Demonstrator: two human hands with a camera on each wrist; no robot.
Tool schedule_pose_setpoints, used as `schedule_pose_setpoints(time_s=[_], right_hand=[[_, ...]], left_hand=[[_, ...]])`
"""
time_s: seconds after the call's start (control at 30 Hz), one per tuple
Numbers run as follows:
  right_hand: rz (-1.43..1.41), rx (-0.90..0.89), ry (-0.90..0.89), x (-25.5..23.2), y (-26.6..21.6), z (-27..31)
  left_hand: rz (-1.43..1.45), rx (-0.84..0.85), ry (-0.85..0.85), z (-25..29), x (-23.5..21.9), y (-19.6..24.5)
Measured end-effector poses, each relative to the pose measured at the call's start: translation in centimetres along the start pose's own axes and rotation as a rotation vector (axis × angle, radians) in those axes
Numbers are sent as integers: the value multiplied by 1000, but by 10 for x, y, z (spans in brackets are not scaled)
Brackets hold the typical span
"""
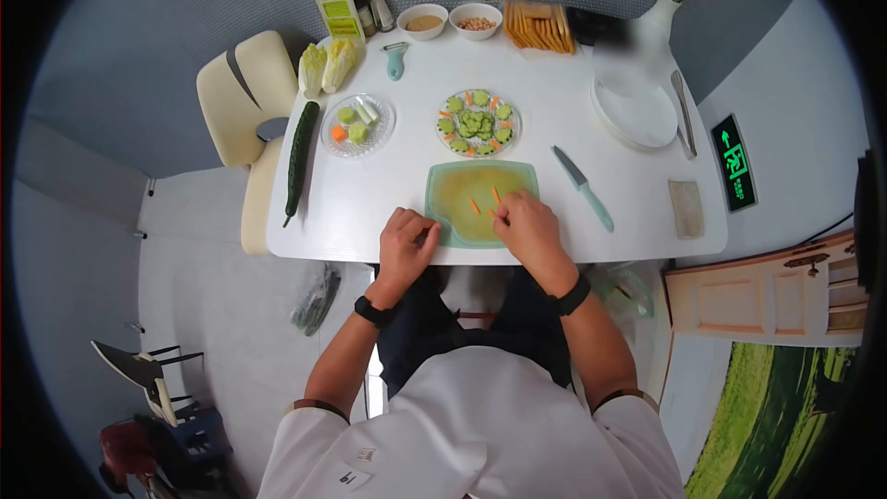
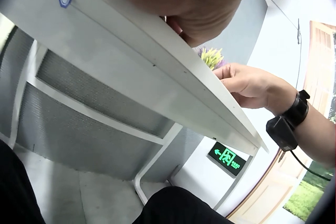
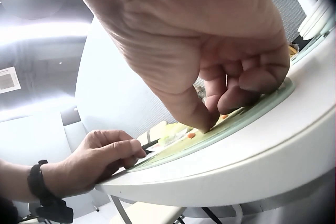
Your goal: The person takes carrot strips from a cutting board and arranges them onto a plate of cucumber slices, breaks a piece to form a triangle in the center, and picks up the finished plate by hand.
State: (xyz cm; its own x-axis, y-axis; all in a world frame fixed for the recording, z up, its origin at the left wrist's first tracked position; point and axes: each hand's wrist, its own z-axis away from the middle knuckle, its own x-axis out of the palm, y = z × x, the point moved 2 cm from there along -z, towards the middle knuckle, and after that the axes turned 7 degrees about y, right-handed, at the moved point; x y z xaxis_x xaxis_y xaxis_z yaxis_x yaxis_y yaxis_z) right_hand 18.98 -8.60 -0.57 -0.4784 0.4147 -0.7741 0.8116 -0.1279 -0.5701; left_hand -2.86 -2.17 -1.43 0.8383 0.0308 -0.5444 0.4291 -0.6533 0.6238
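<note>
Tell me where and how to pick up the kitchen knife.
The kitchen knife is probably best gripped around its mint-green handle, from above and the near side of the table. It lies flat, handle end nearest that side and blade pointing away, which should keep the grip clear of the blade.

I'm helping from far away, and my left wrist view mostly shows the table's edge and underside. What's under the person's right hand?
Observer: A green cutting board is under the right hand.
Operator: Cool! Is there a knife anywhere?
Observer: Yes, a knife lies to the right of the board, on the table.
Operator: And what's just past the board?
Observer: A clear plate with green slices and little orange sticks.
</note>
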Motion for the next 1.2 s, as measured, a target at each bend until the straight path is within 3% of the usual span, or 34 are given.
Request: schedule_pose_setpoints(time_s=[0.3,0.47,0.57,0.7,0.87,0.9,0.97,1.07,1.2], right_hand=[[64,-40,90,6,-5,3],[40,60,6,6,-1,0],[-41,67,-94,2,4,-3],[-77,35,-99,-5,-1,-3],[-247,-41,28,-10,-1,9],[-242,-47,18,-10,-3,12],[-651,93,-230,-12,-7,19],[-827,146,-344,-13,-17,23],[-871,194,-356,-11,-21,25]], left_hand=[[-10,19,4,1,1,0],[-1,24,4,3,2,-4],[5,7,0,3,3,-6],[19,-2,1,4,1,-4],[95,12,24,1,-9,24],[125,13,-6,-2,-10,32],[158,7,-27,-7,-12,44],[216,10,-114,-10,-10,53],[314,-39,-182,-11,-9,56]])
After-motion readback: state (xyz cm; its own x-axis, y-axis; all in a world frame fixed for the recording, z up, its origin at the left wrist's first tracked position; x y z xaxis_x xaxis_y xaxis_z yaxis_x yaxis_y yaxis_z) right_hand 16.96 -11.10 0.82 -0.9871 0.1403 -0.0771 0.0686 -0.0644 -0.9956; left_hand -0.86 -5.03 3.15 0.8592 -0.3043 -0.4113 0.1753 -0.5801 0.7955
